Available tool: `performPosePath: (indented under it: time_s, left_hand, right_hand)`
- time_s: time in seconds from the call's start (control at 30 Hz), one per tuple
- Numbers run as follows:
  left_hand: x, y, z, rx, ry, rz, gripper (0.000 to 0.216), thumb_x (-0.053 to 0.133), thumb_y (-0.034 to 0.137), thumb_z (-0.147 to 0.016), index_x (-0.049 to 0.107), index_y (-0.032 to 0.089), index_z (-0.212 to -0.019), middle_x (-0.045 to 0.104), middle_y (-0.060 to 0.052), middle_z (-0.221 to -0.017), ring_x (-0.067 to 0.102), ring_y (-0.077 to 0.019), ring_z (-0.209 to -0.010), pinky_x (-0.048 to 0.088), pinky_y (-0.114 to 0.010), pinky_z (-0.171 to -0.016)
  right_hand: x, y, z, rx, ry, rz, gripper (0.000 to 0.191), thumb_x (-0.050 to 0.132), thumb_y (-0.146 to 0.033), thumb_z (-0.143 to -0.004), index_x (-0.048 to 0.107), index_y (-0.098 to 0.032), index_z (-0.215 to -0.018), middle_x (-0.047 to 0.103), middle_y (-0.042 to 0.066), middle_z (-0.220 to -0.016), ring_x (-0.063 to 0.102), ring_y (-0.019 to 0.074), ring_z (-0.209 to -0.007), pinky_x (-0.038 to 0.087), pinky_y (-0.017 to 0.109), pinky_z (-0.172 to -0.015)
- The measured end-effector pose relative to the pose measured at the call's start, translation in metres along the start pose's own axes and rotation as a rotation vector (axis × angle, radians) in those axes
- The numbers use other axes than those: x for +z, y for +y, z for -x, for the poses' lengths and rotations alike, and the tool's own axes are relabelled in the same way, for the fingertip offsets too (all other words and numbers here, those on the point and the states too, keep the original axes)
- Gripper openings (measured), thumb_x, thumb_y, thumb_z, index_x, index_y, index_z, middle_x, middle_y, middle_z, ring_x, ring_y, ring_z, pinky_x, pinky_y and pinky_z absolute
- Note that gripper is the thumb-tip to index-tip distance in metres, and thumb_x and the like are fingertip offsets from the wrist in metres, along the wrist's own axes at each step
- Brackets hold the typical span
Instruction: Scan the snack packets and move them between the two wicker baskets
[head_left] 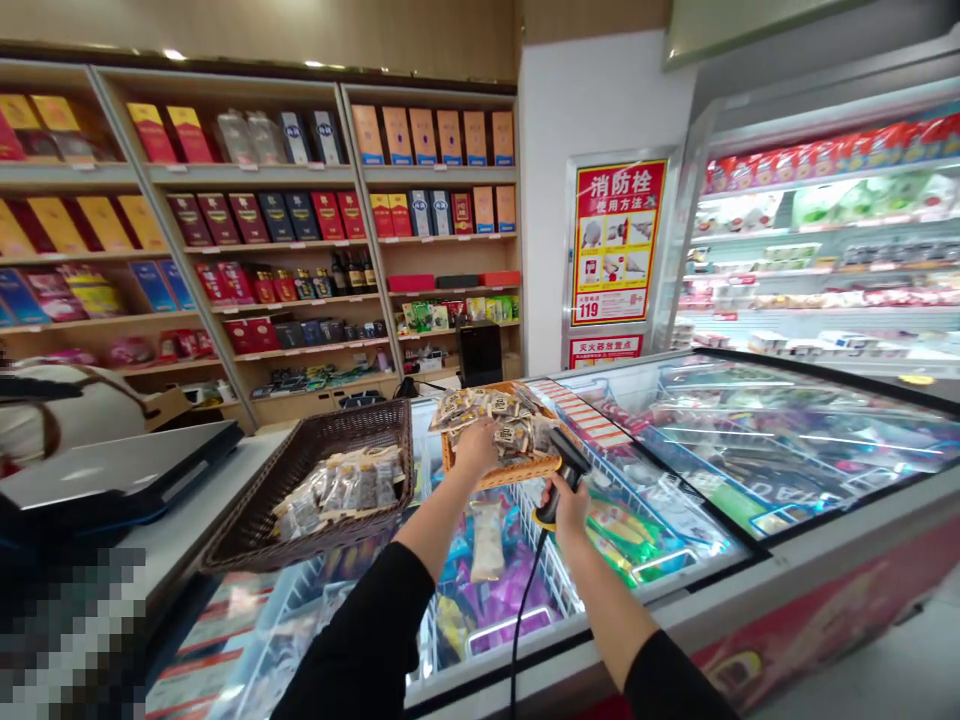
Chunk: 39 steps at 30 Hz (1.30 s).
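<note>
My left hand (pixel 475 447) reaches into an orange basket (pixel 501 472) filled with small snack packets (pixel 491 407) and grips a packet near its front. My right hand (pixel 568 502) is closed round the grip of a black barcode scanner (pixel 562 462) with a yellow band, its head aimed at the packets. The scanner's black cable (pixel 525 590) hangs down toward me. The basket rests on the glass lid of a chest freezer (pixel 720 450).
A dark wicker basket (pixel 315 480) of packaged snacks sits to the left on the freezer edge. A closed laptop (pixel 112 475) lies on the counter at left, with a person beyond it. Shelves of boxed goods (pixel 300 210) line the back wall; an open chiller (pixel 825 240) stands at right.
</note>
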<state>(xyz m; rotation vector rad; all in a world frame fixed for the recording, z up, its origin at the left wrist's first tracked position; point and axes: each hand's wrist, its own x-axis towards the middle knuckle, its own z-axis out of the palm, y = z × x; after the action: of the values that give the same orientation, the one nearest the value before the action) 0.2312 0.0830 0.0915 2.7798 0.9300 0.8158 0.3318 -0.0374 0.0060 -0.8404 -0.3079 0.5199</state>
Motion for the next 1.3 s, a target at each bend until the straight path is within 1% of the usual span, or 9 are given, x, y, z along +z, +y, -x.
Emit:
performPosePath:
  time_s: [0.13,0.27,0.37,0.5,0.6,0.73,0.87,1.03,1.3]
  left_hand:
    - [0.026,0.005,-0.018,0.003,-0.087,-0.062,0.051,0.05,-0.001,-0.064,0.063,0.02,-0.109,0.061,-0.013,-0.111,0.056,-0.0262,-0.101,0.041,-0.034,-0.086]
    - [0.032,0.004,-0.025,-0.045,-0.107,-0.081,0.046,0.053,0.003,-0.067,0.065,0.022,-0.108,0.066,-0.013,-0.098,0.061,-0.0277,-0.091,0.042,-0.036,-0.08]
    - [0.019,0.001,-0.025,-0.072,-0.06,0.032,0.03,0.056,0.01,-0.07,0.07,0.024,-0.093,0.068,-0.01,-0.084,0.062,-0.025,-0.082,0.042,-0.032,-0.076]
    - [-0.018,-0.018,-0.015,-0.129,0.187,0.251,0.013,0.061,0.026,-0.071,0.071,0.023,-0.079,0.066,-0.007,-0.078,0.06,-0.022,-0.078,0.041,-0.027,-0.071]
    - [-0.049,-0.048,0.008,-0.252,0.329,0.432,0.018,0.065,0.037,-0.067,0.07,0.02,-0.074,0.062,-0.004,-0.064,0.056,-0.019,-0.065,0.039,-0.025,-0.062]
    - [-0.074,-0.094,0.058,-0.448,0.364,0.636,0.03,0.063,0.046,-0.065,0.068,0.017,-0.074,0.049,0.003,-0.048,0.043,-0.0114,-0.046,0.032,-0.021,-0.049]
    - [-0.078,-0.123,0.1,-0.582,0.482,0.762,0.037,0.059,0.051,-0.066,0.063,0.015,-0.07,0.044,0.005,-0.046,0.038,-0.0089,-0.043,0.029,-0.02,-0.045]
    - [-0.073,-0.124,0.108,-0.566,0.548,0.764,0.033,0.059,0.048,-0.068,0.06,0.015,-0.067,0.049,0.004,-0.051,0.046,-0.0112,-0.053,0.035,-0.021,-0.052]
    - [-0.067,-0.12,0.102,-0.508,0.47,0.781,0.022,0.057,0.037,-0.07,0.062,0.015,-0.069,0.052,0.002,-0.055,0.048,-0.0133,-0.061,0.038,-0.022,-0.058]
  right_hand:
    - [0.002,0.003,-0.002,-0.009,0.01,0.023,0.029,0.067,-0.033,-0.06,0.041,-0.021,-0.068,0.048,-0.009,-0.044,0.043,0.0089,-0.029,0.033,0.02,-0.029]
    - [0.006,0.004,-0.004,-0.002,-0.006,0.025,0.026,0.065,-0.032,-0.062,0.042,-0.021,-0.068,0.049,-0.009,-0.044,0.042,0.0088,-0.029,0.032,0.021,-0.029]
    - [0.006,0.005,-0.005,-0.019,0.002,0.016,0.025,0.064,-0.031,-0.063,0.042,-0.021,-0.068,0.049,-0.009,-0.045,0.042,0.0088,-0.03,0.033,0.021,-0.03]
    - [0.003,0.002,0.0,-0.11,-0.035,0.098,0.024,0.063,-0.033,-0.066,0.042,-0.021,-0.068,0.049,-0.008,-0.045,0.042,0.0089,-0.03,0.033,0.021,-0.031]
    - [0.005,0.001,0.011,-0.167,-0.135,0.228,0.025,0.063,-0.035,-0.067,0.042,-0.022,-0.069,0.049,-0.008,-0.044,0.043,0.0099,-0.031,0.035,0.022,-0.033]
    - [0.024,0.006,0.039,-0.184,-0.299,0.415,0.02,0.059,-0.036,-0.071,0.045,-0.021,-0.07,0.046,-0.008,-0.041,0.043,0.0111,-0.033,0.038,0.023,-0.038]
    - [0.053,0.02,0.079,-0.241,-0.49,0.604,0.015,0.056,-0.034,-0.073,0.052,-0.019,-0.075,0.049,-0.006,-0.044,0.048,0.0138,-0.039,0.039,0.024,-0.044]
    - [0.069,0.034,0.112,-0.387,-0.629,0.821,0.021,0.053,-0.031,-0.074,0.059,-0.016,-0.087,0.06,0.002,-0.062,0.056,0.0182,-0.058,0.041,0.026,-0.054]
    - [0.061,0.036,0.109,-0.386,-0.57,0.914,0.027,0.052,-0.037,-0.074,0.06,-0.015,-0.089,0.061,0.002,-0.064,0.056,0.0192,-0.059,0.042,0.027,-0.055]
